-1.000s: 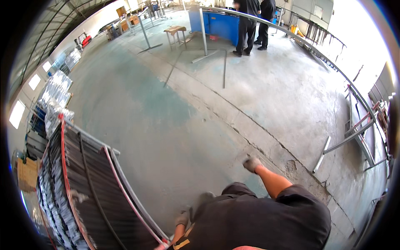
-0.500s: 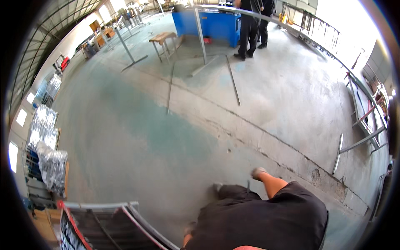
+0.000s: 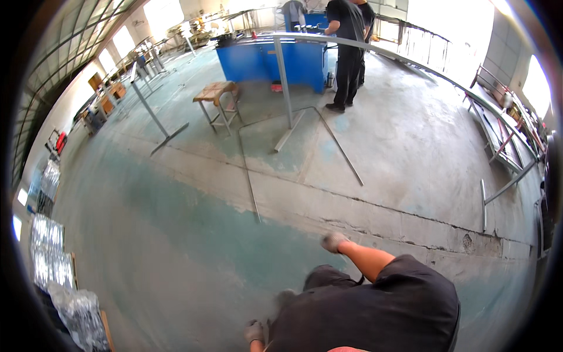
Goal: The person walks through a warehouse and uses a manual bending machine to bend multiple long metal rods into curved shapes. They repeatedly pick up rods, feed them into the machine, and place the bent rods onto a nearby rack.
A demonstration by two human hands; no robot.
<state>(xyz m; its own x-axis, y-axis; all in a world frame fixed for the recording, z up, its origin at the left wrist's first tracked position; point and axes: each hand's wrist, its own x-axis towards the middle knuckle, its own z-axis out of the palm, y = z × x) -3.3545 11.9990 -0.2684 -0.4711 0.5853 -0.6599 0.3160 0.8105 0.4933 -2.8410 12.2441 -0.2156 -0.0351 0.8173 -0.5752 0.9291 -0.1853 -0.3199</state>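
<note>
My right hand (image 3: 334,242), in a grey work glove, swings out ahead of my dark shirt (image 3: 363,308) over the bare floor. Its fingers look curled in, and no object sticks out of it. Low beside my body hangs my left hand (image 3: 254,331), gloved the same way, fingers curled and nothing visible in them. Neither hand touches anything. Nearest ahead on the floor lies a thin, bent metal strip (image 3: 250,188), with a second long leg to its right. A blurred shoe (image 3: 287,297) shows beside my dark trousers.
Ahead, a grey metal stand (image 3: 282,82) carries a long rail (image 3: 375,46) curving right. Behind it are a blue workbench (image 3: 246,61) and people in black (image 3: 349,64). A stool (image 3: 213,91) and another stand (image 3: 151,111) are left. Plastic-wrapped stacks (image 3: 50,249) line the left; a rack (image 3: 495,132) stands right.
My view has moved forward and turned, so the bench, stool and floor strip look closer. The red-edged frame at lower left has gone out of view. My left hand shows more fully.
</note>
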